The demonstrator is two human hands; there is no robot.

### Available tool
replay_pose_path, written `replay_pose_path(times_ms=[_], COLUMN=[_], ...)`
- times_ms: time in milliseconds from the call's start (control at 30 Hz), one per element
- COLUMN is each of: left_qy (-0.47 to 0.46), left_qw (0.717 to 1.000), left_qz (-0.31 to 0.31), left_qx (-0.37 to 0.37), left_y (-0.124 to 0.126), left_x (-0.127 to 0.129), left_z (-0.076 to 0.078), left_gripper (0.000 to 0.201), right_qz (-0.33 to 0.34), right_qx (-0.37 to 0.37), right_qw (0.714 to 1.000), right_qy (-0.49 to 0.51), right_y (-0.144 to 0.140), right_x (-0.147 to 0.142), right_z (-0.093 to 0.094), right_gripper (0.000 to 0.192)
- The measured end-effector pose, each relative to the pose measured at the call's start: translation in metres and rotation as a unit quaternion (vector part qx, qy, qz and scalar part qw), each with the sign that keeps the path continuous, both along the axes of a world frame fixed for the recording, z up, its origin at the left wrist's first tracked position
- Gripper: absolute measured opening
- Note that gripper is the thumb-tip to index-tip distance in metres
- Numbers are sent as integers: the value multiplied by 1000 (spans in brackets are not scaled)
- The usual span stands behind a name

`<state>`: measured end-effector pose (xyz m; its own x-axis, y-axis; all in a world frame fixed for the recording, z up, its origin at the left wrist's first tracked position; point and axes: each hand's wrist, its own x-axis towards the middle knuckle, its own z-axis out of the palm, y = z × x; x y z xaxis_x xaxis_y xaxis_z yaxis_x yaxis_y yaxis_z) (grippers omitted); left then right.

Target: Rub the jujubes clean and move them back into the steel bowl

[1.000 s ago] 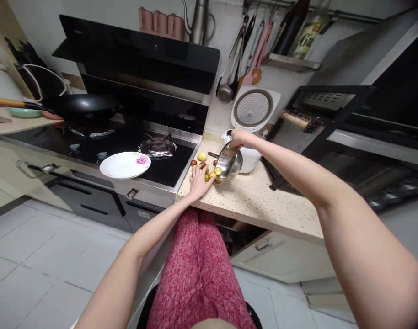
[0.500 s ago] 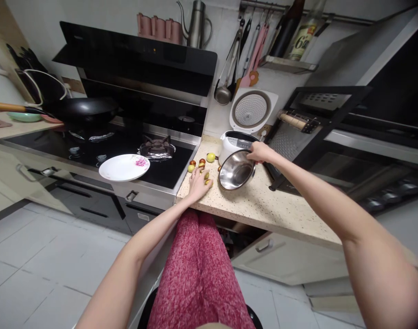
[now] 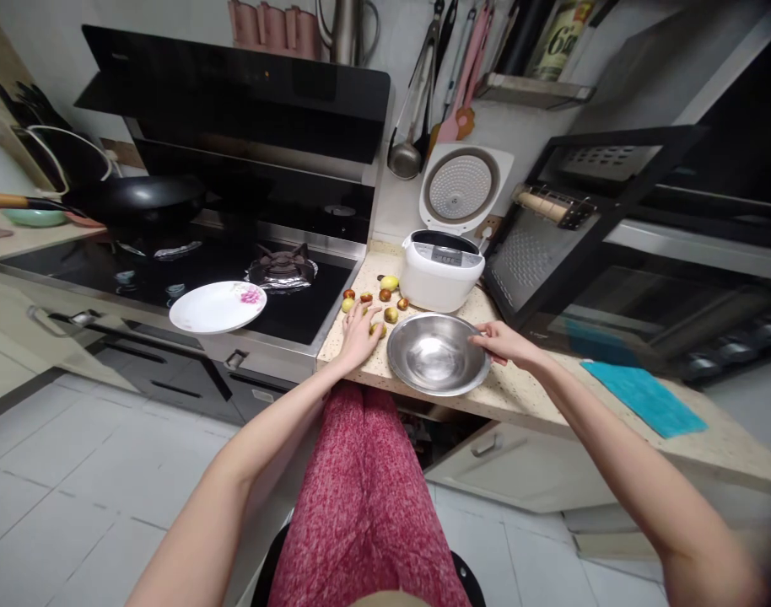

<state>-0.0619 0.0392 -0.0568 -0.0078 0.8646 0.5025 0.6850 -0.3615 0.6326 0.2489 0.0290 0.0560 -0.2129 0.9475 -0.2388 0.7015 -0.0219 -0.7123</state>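
My right hand [image 3: 500,343] grips the right rim of a shiny metal bowl [image 3: 439,358], which sits roughly level at the front of the counter; no fruit shows inside. Left of it, my left hand [image 3: 360,335] lies low over the counter with its fingers spread, over and against a few small fruits. Several green and red-brown fruits, which look like fresh jujubes [image 3: 391,314], lie loose beyond its fingertips and toward the rice cooker. Some are partly hidden under the hand. Behind the bowl stands a white rice cooker [image 3: 441,278] with its lid raised.
A white plate with a pink flower [image 3: 214,308] sits on the front edge of the black gas stove [image 3: 227,261]. A black wok [image 3: 138,201] stands on the far-left burner. At right are a black oven [image 3: 676,278] and a teal cloth [image 3: 644,396] on the counter [image 3: 550,405].
My right hand has lowered the bowl from a tilted position by the rice cooker to level at the counter front. More fruits show behind it. My left hand stays over the fruits.
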Motion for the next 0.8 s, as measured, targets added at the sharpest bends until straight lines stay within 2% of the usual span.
replay_pose_path(times_ms=[300, 367, 467, 533, 633, 700, 800], left_qy=[7, -1, -14, -19, -21, -20, -15], left_qw=[1000, 1000, 999, 999, 999, 999, 1000], left_qz=[-14, -18, -28, -32, -33, -28, -23], left_qx=[20, 21, 18, 9, -5, -3, 8], left_y=[-2, -3, -4, -5, -6, -6, -4], left_x=[-2, -2, -4, -4, -4, -4, -5], left_z=[3, 4, 6, 7, 8, 7, 5], left_gripper=[31, 31, 32, 33, 33, 33, 32], right_qz=[117, 144, 176, 152, 98, 119, 191], right_qx=[-53, -55, -47, -8, 104, 175, 227], right_qw=[987, 983, 982, 988, 990, 977, 955], right_qy=[94, 98, 53, 17, -19, -30, 16], right_y=[2, 8, 24, 40, 67, 83, 99], right_x=[-10, -13, -15, -17, -29, -41, -57], right_z=[-35, -37, -31, -23, -15, -18, -32], right_gripper=[37, 43, 50, 52, 46, 36, 27])
